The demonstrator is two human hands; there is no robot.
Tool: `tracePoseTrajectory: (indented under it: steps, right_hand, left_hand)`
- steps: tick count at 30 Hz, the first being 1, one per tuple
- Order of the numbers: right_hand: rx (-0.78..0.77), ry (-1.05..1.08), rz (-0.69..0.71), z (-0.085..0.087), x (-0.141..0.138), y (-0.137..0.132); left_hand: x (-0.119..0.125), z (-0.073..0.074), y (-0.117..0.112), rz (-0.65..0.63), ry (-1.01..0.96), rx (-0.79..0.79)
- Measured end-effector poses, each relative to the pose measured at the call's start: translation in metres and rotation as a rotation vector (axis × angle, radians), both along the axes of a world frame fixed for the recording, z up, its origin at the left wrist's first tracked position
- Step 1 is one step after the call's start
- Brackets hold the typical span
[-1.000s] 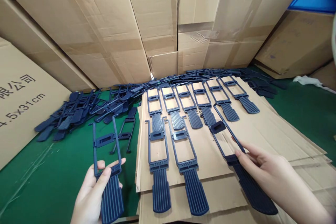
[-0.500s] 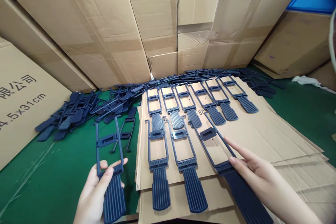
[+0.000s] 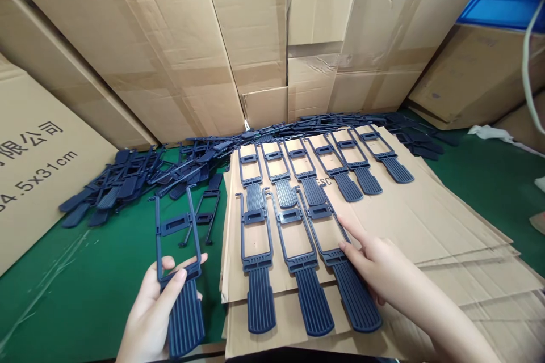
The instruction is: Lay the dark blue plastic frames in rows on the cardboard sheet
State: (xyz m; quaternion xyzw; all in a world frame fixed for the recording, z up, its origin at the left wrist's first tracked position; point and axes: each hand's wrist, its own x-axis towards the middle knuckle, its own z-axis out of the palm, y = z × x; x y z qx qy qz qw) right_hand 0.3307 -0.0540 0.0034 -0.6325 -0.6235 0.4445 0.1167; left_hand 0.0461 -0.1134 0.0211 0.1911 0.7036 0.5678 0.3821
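Observation:
My left hand [image 3: 155,300] is closed around a dark blue plastic frame with a ribbed paddle [image 3: 187,317], thumb across the joint between frame and paddle. This piece is held up, left of the cardboard. My right hand [image 3: 377,261] has thumb and index finger on the side bar of a matching plastic frame [image 3: 357,298], which lies on the cardboard sheets [image 3: 426,210]. To its left, side by side, lie a second such frame [image 3: 315,306] and a third [image 3: 261,300]. Behind them is a row of several more frames [image 3: 347,186], their paddles toward me.
A heap of the same blue pieces [image 3: 123,181] spreads along the back of the green table [image 3: 55,278]. One loose frame [image 3: 204,219] lies beyond my left hand. Large cardboard boxes [image 3: 162,39] wall off the back, and a printed box [image 3: 34,170] stands left.
My right hand has moved left with its frame, which now lies straighter and closer beside its neighbour on the cardboard. My left hand holds its piece almost still.

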Motion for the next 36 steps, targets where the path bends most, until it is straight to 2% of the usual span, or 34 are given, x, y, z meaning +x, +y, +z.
tracePoseTrajectory:
  steps: [5, 7, 9, 17, 26, 31, 36]
  right_hand:
    - [0.215, -0.287, 0.071, 0.0, -0.006, -0.003]
    - [0.236, -0.389, 0.074, -0.001, -0.008, -0.005]
    - [0.191, -0.432, 0.085, -0.002, -0.01, -0.006]
    - [0.12, -0.427, -0.011, -0.007, -0.011, -0.006]
    - [0.084, -0.465, 0.015, 0.013, -0.015, -0.004]
    - [0.068, -0.494, 0.035, 0.008, -0.016, -0.005]
    - [0.148, -0.497, 0.056, 0.009, -0.014, -0.003]
  left_hand:
    - [0.007, 0.0, -0.002, -0.002, 0.011, 0.037]
    - [0.008, -0.002, -0.003, -0.006, 0.004, 0.041]
    - [0.007, -0.003, -0.004, -0.021, -0.002, 0.039]
    - [0.004, -0.008, -0.005, -0.008, 0.016, -0.008]
    - [0.006, -0.008, -0.004, 0.006, 0.01, -0.026]
    - [0.003, -0.012, -0.002, 0.008, 0.005, -0.033]
    - [0.002, -0.011, -0.002, 0.001, 0.004, -0.012]
